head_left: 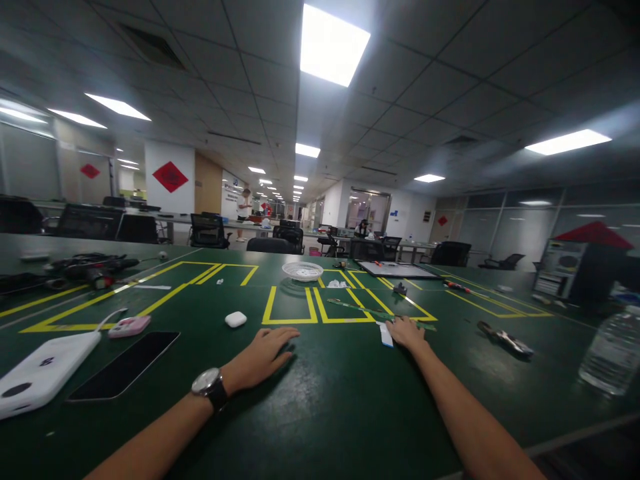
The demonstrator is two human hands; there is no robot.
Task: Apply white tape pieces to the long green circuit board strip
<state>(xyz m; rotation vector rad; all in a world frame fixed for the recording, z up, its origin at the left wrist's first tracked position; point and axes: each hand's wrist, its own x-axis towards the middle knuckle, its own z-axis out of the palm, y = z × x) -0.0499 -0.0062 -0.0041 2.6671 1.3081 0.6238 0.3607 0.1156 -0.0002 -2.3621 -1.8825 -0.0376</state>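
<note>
My left hand (263, 358), with a watch (210, 387) on its wrist, rests over the green table, fingers stretched out and holding nothing. Farther right, my right hand (409, 332) is lowered to the tabletop, its fingers drawn together at a small white strip with a blue end (385, 335). Part of that strip is hidden by the fingers. A long, thin green strip (357, 307) runs slantwise just beyond this hand and partly behind it. Left of my left hand lies a white earbud case (235, 319).
A white basket (303, 271) stands ahead among yellow tape outlines. On the left are a black phone (127, 367), a white power bank (47, 370), a pink device (129, 326) and dark cables (95, 265). At right are a metal tool (505, 340) and a water bottle (613, 353).
</note>
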